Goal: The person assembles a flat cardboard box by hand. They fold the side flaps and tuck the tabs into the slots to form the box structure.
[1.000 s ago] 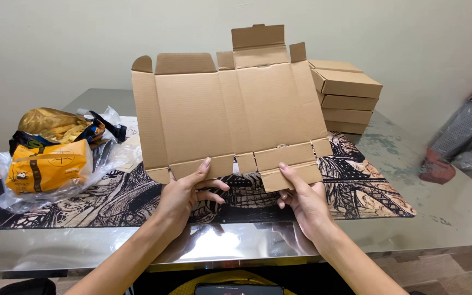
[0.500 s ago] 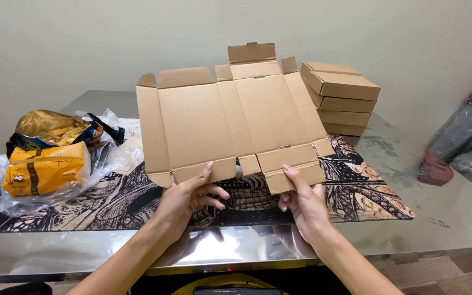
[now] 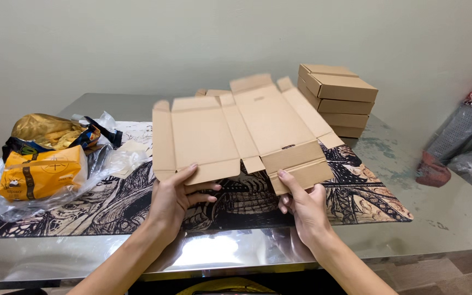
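Cardboard sheet (image 3: 236,131) is plain tan, same as the stacked boxes (image 3: 337,98). Mat (image 3: 356,202) has a black-and-cream swirly print. Packet (image 3: 39,172) is orange-yellow.

You're at a small home packing station, not a factory. A patterned mat (image 3: 367,202) covers your glossy surface (image 3: 454,218) against a plain wall, with a stack of folded cardboard boxes (image 3: 338,99) and bagged goods (image 3: 45,169) beside it.

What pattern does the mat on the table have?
The mat has a black-and-cream ornate drawing, seen in the head view.
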